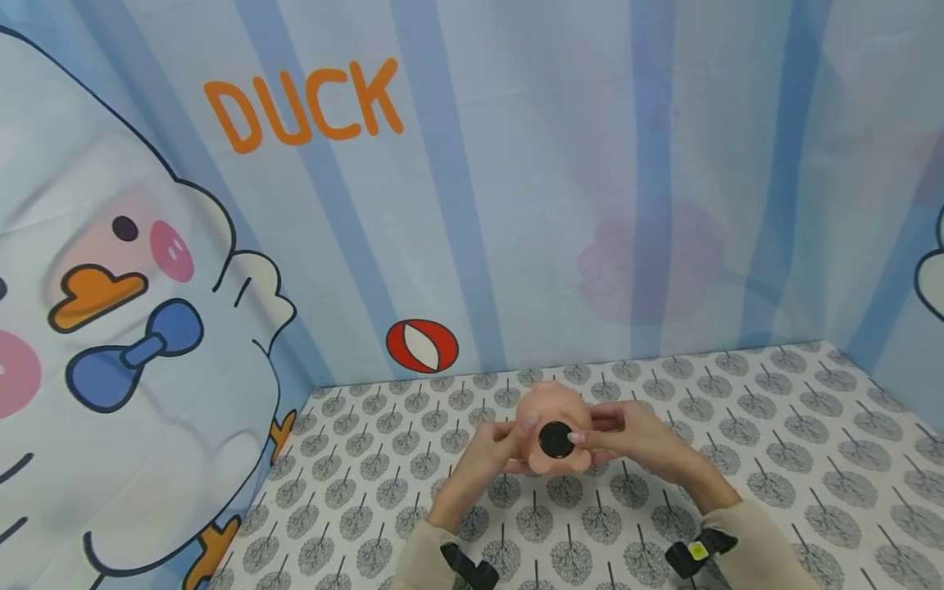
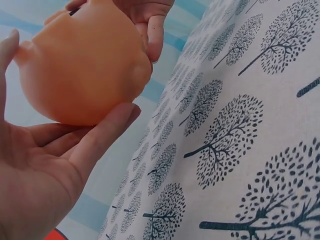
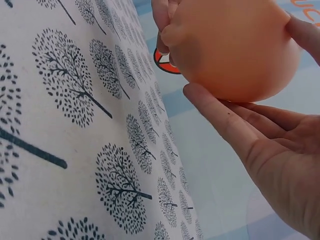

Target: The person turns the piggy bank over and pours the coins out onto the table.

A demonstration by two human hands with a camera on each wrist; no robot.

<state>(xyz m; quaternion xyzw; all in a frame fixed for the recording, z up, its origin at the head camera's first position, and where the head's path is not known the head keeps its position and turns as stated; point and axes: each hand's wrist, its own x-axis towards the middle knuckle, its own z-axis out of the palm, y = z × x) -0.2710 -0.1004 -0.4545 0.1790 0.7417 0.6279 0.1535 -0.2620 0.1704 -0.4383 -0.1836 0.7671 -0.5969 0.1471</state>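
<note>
A round, peach-coloured piggy bank (image 1: 537, 407) with stubby feet is held up over the table in the head view. Its underside, with a round black plug (image 1: 555, 440), is turned towards me. My left hand (image 1: 490, 452) grips the left side, thumb on the underside near the plug and fingers behind the body. On the other side my right hand (image 1: 640, 438) holds it, the thumb tip at the plug's right edge. From the left wrist, the smooth curved body (image 2: 85, 70) rests against the fingers. The right wrist view shows the right fingers (image 3: 225, 117) along the body.
A white cloth with a grey tree print (image 1: 354, 521) covers the table. Behind it hangs a pale blue striped curtain (image 1: 546, 205), with a large printed duck (image 1: 184, 459) on the left. Straps with small devices sit on both wrists.
</note>
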